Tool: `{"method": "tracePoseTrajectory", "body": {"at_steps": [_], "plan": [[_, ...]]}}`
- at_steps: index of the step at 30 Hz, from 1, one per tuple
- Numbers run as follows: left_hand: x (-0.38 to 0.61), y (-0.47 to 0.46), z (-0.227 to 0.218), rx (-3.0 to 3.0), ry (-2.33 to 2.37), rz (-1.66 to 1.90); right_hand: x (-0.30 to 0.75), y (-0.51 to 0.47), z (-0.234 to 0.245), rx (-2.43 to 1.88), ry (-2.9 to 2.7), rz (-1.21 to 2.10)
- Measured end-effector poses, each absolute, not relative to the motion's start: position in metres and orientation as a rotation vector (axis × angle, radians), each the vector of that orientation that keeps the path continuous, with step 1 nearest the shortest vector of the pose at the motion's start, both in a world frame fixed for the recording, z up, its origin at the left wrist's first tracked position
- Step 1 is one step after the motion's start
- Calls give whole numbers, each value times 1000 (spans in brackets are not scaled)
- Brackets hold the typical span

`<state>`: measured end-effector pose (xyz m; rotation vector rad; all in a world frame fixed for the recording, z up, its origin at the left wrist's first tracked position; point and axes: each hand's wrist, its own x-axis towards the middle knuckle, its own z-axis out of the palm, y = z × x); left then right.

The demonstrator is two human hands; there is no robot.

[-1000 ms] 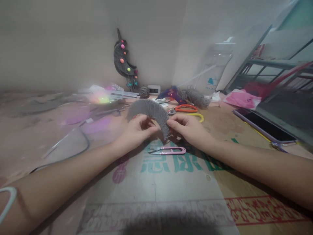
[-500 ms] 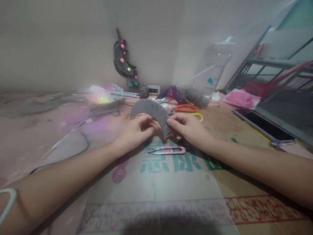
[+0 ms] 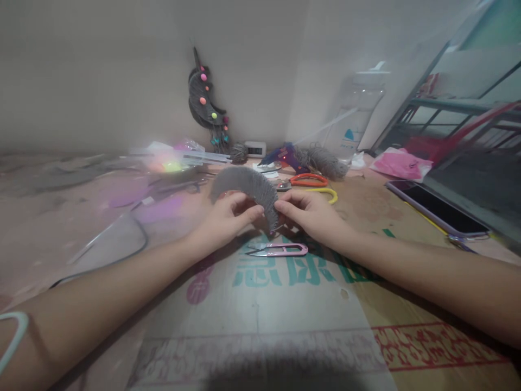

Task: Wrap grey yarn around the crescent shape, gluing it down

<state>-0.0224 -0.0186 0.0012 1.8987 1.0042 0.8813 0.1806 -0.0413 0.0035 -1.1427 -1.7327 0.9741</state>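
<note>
Both my hands hold a curved grey yarn fringe [image 3: 246,184], arched like a crescent just above the cardboard. My left hand [image 3: 226,220] pinches its inner edge near the middle, fingers closed. My right hand [image 3: 311,214] pinches the fringe's right end, fingers closed too. Pink thread snips [image 3: 280,250] lie flat on the cardboard [image 3: 260,304] right below my hands.
Orange scissors [image 3: 309,180], a yellow-handled tool [image 3: 328,192], a purple glue gun [image 3: 285,155] and a heap of grey yarn [image 3: 323,161] lie behind my hands. A phone [image 3: 437,209] rests at right. A grey crescent ornament [image 3: 205,103] leans on the wall. A dark cable [image 3: 122,247] runs at left.
The fringe has shifted slightly left and tilted between my fingers; my hands stayed in nearly the same place.
</note>
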Motion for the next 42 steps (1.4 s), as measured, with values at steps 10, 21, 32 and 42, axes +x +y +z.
{"method": "tracePoseTrajectory", "body": {"at_steps": [10,21,32,42], "plan": [[-32,-13,2,2063,1366,960,194,-55,18,-967,-2153,285],[-29,-9,0,1941,1371,1006,182,-82,10,-705,-2781,-148],[-30,-6,-3,1754,1275,1046,199,-69,15,-808,-2519,24],[-31,-4,-10,1603,1120,1064,203,-53,7,-1083,-2580,-86]]}}
